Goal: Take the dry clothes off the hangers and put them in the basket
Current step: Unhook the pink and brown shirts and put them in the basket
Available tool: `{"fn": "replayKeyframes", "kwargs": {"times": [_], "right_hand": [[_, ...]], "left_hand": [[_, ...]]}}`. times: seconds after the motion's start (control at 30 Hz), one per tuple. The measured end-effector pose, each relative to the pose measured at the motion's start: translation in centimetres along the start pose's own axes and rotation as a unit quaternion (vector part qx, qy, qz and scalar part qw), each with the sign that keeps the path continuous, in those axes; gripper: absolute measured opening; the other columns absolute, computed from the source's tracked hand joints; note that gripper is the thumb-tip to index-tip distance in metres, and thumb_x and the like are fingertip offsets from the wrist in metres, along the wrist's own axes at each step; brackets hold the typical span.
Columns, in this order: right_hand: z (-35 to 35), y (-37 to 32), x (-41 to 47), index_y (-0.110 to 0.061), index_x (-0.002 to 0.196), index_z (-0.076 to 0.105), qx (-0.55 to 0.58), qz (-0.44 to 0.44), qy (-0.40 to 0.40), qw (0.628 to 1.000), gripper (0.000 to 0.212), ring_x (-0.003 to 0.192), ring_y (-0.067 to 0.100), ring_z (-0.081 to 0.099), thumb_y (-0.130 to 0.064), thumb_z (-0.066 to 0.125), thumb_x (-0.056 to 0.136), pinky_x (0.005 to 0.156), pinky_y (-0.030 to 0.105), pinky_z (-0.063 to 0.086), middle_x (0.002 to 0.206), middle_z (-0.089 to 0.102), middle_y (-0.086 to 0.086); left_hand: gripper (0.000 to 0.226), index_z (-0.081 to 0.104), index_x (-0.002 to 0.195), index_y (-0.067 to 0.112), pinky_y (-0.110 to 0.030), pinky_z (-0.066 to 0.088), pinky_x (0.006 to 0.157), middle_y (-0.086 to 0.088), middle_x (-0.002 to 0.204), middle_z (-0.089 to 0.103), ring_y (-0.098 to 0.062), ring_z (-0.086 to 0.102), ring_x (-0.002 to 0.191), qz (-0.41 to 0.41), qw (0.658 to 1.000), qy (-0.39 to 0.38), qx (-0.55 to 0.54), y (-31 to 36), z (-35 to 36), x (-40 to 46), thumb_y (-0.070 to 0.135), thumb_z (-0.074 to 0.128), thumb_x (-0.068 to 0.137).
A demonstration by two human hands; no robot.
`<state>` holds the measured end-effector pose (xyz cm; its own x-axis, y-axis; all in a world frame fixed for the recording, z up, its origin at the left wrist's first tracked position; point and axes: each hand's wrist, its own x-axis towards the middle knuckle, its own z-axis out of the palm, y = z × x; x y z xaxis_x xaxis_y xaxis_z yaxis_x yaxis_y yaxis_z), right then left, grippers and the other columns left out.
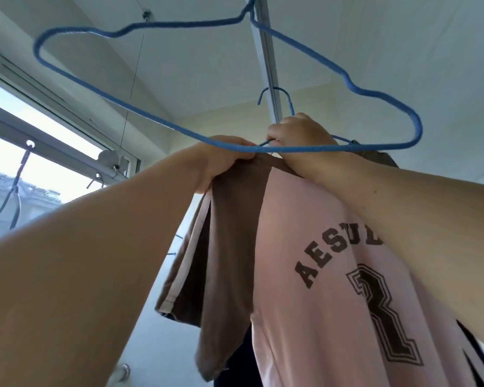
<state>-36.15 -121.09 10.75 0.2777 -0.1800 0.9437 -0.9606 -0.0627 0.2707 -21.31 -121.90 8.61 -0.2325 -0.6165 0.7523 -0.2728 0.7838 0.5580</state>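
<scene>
A pink T-shirt (333, 275) with brown sleeves and brown lettering hangs from a blue wire hanger (288, 100) hooked on the overhead rail (266, 60). My left hand (224, 163) grips the brown shoulder of the shirt near the collar. My right hand (299, 141) grips the hanger and collar at the neck. An empty blue hanger (123, 101) hangs close to the camera, across the view above both hands. No basket is in view.
A window (25, 152) with a metal frame and a cord fills the left side. A dark garment (241, 364) hangs behind the pink shirt. White ceiling and walls lie above and to the right.
</scene>
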Motion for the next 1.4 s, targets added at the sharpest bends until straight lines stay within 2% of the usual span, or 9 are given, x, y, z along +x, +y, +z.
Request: {"fn": "replayKeyframes", "kwargs": {"times": [0.1, 0.27, 0.47, 0.63, 0.73, 0.97, 1.13, 1.3, 1.4], "right_hand": [[0.2, -0.3, -0.1, -0.007, 0.113, 0.057, 0.004, 0.005, 0.014, 1.0, 0.026, 0.112, 0.03, 0.046, -0.012, 0.037, 0.098, 0.081, 0.033, 0.038, 0.11, 0.058, 0.015], [0.6, -1.3, 0.0, -0.011, 0.119, 0.058, 0.011, 0.005, 0.026, 1.0, 0.029, 0.113, 0.031, 0.047, -0.018, 0.039, 0.099, 0.085, 0.036, 0.04, 0.114, 0.059, 0.015], [0.6, -2.5, 0.9, -0.012, 0.115, 0.06, -0.026, 0.058, -0.007, 0.998, 0.028, 0.104, 0.034, 0.054, -0.011, 0.04, 0.096, 0.076, 0.032, 0.036, 0.111, 0.061, 0.016], [0.7, -3.9, 1.5, -0.008, 0.108, 0.059, -0.034, 0.104, -0.009, 0.994, 0.025, 0.091, 0.031, 0.055, -0.01, 0.038, 0.097, 0.074, 0.032, 0.037, 0.11, 0.06, 0.014], [0.9, -5.2, 1.7, -0.004, 0.104, 0.059, -0.054, 0.102, 0.003, 0.993, 0.023, 0.081, 0.03, 0.053, -0.006, 0.038, 0.096, 0.071, 0.034, 0.038, 0.103, 0.061, 0.015], [1.8, -8.6, -0.2, -0.009, 0.118, 0.049, -0.023, 0.049, 0.073, 0.996, 0.029, 0.116, 0.031, 0.044, -0.005, 0.041, 0.091, 0.097, 0.041, 0.034, 0.121, 0.052, 0.011], [3.5, -11.5, -5.4, -0.011, 0.108, 0.064, 0.036, -0.047, 0.162, 0.985, 0.03, 0.102, 0.035, 0.053, -0.009, 0.048, 0.083, 0.081, 0.042, 0.039, 0.105, 0.062, 0.011], [5.0, -14.9, -12.3, -0.018, 0.114, 0.06, 0.191, 0.023, -0.032, 0.981, 0.027, 0.108, 0.021, 0.049, -0.014, 0.044, 0.093, 0.086, 0.035, 0.042, 0.111, 0.059, 0.002], [5.4, -16.9, -17.0, -0.021, 0.12, 0.058, 0.347, 0.119, -0.186, 0.911, 0.032, 0.109, 0.014, 0.053, -0.012, 0.042, 0.093, 0.087, 0.026, 0.044, 0.116, 0.06, -0.003]], "left_hand": [[0.009, 0.068, 0.084, 0.017, -0.037, 0.052, 0.085, -0.007, 0.087, 0.066, -0.023, 0.063, 0.085, -0.005, 0.996, 0.083, -0.011, -0.1, 0.0, -0.1, 0.025, 0.064, 0.086], [0.017, 0.064, 0.065, 0.02, -0.026, 0.049, 0.067, 0.003, 0.064, 0.059, -0.015, 0.054, 0.062, 0.063, 0.978, 0.2, -0.008, -1.2, -0.1, 0.5, 0.024, 0.068, 0.081], [0.018, 0.065, 0.091, 0.012, -0.024, 0.036, 0.067, 0.003, 0.078, 0.056, -0.016, 0.048, 0.08, 0.114, 0.933, 0.326, 0.098, -3.7, -3.0, -0.5, 0.025, 0.052, 0.091], [0.019, 0.059, 0.093, 0.01, -0.026, 0.026, 0.061, 0.004, 0.072, 0.049, -0.017, 0.045, 0.078, 0.141, 0.911, 0.364, 0.137, -6.4, -5.1, -2.3, 0.022, 0.044, 0.095], [0.015, 0.058, 0.089, 0.017, -0.026, 0.033, 0.056, 0.009, 0.071, 0.049, -0.016, 0.047, 0.077, 0.124, 0.929, 0.318, 0.145, -8.2, -6.4, -3.4, 0.025, 0.046, 0.095], [0.013, 0.061, 0.08, 0.021, -0.026, 0.044, 0.059, -0.005, 0.079, 0.064, -0.017, 0.054, 0.067, 0.062, 0.978, 0.176, 0.09, -9.5, -7.2, -4.9, 0.027, 0.057, 0.09], [0.011, 0.065, 0.077, 0.019, -0.02, 0.047, 0.054, -0.004, 0.079, 0.063, -0.015, 0.056, 0.066, 0.006, 0.993, 0.086, 0.082, -10.7, -6.6, -7.2, 0.023, 0.061, 0.088], [0.006, 0.069, 0.085, 0.019, -0.01, 0.045, 0.045, 0.003, 0.078, 0.066, -0.004, 0.059, 0.06, -0.067, 0.992, -0.022, 0.1, -13.2, -4.8, -11.5, 0.024, 0.067, 0.084], [0.009, 0.07, 0.081, 0.021, -0.01, 0.047, 0.047, 0.008, 0.073, 0.064, 0.002, 0.057, 0.053, -0.109, 0.986, -0.067, 0.109, -15.1, -3.8, -14.7, 0.03, 0.07, 0.08]]}}
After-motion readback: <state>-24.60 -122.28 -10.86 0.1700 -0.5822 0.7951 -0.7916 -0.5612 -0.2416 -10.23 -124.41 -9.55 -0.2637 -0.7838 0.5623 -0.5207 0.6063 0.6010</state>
